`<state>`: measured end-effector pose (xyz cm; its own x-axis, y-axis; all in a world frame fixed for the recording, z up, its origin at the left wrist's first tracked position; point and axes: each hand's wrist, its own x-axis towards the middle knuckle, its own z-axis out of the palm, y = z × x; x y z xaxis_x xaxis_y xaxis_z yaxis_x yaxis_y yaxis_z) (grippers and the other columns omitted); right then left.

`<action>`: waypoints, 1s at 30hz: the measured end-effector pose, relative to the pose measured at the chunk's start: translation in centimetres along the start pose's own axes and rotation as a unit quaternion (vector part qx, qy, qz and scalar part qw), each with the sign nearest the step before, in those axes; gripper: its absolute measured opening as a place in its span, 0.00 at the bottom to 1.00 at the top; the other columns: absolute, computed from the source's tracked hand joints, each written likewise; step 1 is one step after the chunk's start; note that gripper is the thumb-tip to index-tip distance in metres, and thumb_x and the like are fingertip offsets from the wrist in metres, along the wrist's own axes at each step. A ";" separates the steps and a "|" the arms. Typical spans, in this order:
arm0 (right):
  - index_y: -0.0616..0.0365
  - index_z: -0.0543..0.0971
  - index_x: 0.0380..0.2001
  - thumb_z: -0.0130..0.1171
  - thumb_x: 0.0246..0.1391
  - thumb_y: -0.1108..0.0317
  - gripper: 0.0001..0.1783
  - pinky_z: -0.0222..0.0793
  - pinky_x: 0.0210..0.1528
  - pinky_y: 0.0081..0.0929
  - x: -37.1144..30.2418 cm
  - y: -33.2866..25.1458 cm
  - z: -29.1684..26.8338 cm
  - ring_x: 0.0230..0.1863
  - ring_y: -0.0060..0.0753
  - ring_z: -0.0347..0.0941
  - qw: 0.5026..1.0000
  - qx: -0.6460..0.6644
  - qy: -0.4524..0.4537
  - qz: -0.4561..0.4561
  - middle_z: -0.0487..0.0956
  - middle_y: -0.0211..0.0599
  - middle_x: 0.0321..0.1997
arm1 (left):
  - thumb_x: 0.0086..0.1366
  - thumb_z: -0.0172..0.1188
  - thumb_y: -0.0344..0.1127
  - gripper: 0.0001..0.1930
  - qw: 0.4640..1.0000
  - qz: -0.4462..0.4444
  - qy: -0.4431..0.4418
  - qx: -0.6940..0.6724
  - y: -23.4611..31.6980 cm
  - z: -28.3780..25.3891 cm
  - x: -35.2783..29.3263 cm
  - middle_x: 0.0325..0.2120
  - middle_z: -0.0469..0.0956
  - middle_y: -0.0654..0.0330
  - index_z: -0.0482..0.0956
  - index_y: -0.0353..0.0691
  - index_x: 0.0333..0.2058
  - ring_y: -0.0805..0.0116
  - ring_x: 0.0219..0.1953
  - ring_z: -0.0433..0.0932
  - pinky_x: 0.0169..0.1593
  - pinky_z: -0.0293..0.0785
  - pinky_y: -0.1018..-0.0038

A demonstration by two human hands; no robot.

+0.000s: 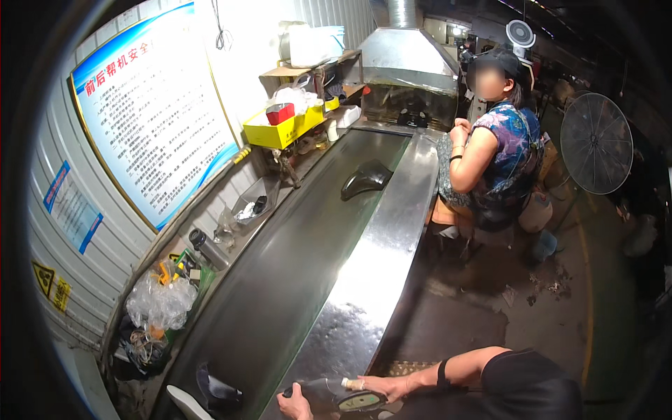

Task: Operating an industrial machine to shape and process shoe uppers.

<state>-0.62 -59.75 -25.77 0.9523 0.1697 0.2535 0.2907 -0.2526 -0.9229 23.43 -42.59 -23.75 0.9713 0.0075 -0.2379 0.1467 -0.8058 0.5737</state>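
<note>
While hands (336, 395) grip black shoe (343, 397), fingers curled

Both hands hold a dark shoe (343, 397) at the bottom edge. The left hand (295, 406) grips its dark end. The right hand's (388, 386) fingers (357, 383) lie on top, over the pale insole. Far past the fingertips, another dark shoe (365, 178) sits on the long belt (294, 266).

Glossy steel counter edge (381, 245), matt dark belt (294, 266).

Single head cam, fisheye, worn high, looks down and fwd along the long conveyor belt (294, 266), hands (381, 385) close at bottom edge.
</note>
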 end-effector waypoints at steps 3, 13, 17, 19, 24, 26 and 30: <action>0.65 0.45 0.71 0.63 0.45 0.58 0.56 0.23 0.76 0.47 0.5 0.2 -0.2 0.77 0.48 0.33 1.000 0.006 -0.001 0.009 0.42 0.53 0.76 | 0.48 0.68 0.52 0.27 1.000 0.011 0.013 -0.007 0.7 0.3 -0.3 0.36 0.82 0.44 0.80 0.33 0.37 0.44 0.42 0.80 0.49 0.72 0.54; 0.62 0.44 0.71 0.70 0.42 0.54 0.61 0.31 0.76 0.49 1.1 0.2 -0.1 0.77 0.49 0.40 0.998 -0.054 0.028 0.001 0.46 0.50 0.76 | 0.48 0.68 0.49 0.28 1.000 -0.008 -0.002 -0.002 0.4 0.3 0.6 0.39 0.81 0.44 0.78 0.30 0.40 0.46 0.44 0.79 0.51 0.72 0.57; 0.61 0.46 0.71 0.65 0.41 0.71 0.56 0.38 0.75 0.43 1.4 0.5 0.0 0.75 0.51 0.44 0.999 0.009 0.036 -0.011 0.49 0.50 0.75 | 0.49 0.68 0.48 0.25 1.000 0.009 -0.002 -0.009 0.7 0.0 0.5 0.36 0.82 0.45 0.80 0.31 0.38 0.46 0.42 0.80 0.50 0.73 0.58; 0.61 0.48 0.71 0.63 0.43 0.72 0.53 0.40 0.74 0.46 1.3 -0.5 -0.6 0.75 0.51 0.44 0.999 0.014 0.034 0.019 0.50 0.50 0.74 | 0.54 0.65 0.59 0.31 0.997 -0.026 -0.065 0.043 2.1 -1.6 -0.6 0.47 0.77 0.37 0.81 0.33 0.41 0.43 0.51 0.76 0.54 0.71 0.53; 0.58 0.52 0.71 0.61 0.40 0.78 0.52 0.38 0.75 0.49 1.5 1.8 0.7 0.77 0.50 0.40 0.996 -0.043 0.056 -0.045 0.50 0.48 0.75 | 0.54 0.67 0.56 0.26 0.997 0.001 -0.008 0.078 1.2 -0.5 0.5 0.39 0.83 0.48 0.82 0.36 0.39 0.48 0.43 0.80 0.49 0.73 0.58; 0.58 0.52 0.71 0.62 0.37 0.78 0.54 0.37 0.75 0.48 1.5 1.6 0.6 0.77 0.49 0.39 0.998 -0.036 0.053 -0.017 0.49 0.50 0.75 | 0.54 0.68 0.55 0.25 0.999 0.011 -0.007 0.052 1.1 -0.3 0.7 0.38 0.83 0.48 0.83 0.36 0.37 0.48 0.42 0.80 0.48 0.73 0.58; 0.59 0.53 0.70 0.63 0.35 0.77 0.55 0.36 0.75 0.48 1.5 1.5 0.4 0.77 0.49 0.39 0.997 -0.038 0.060 -0.022 0.50 0.50 0.75 | 0.55 0.68 0.54 0.25 0.999 0.004 -0.007 0.053 1.5 -0.3 0.5 0.39 0.83 0.47 0.83 0.35 0.38 0.47 0.43 0.80 0.49 0.73 0.58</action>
<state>1.16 -59.44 -26.88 0.9416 0.0688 0.3295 0.3337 -0.3199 -0.8868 24.16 -43.63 -22.78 0.9696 -0.0070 -0.2446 0.1174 -0.8638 0.4900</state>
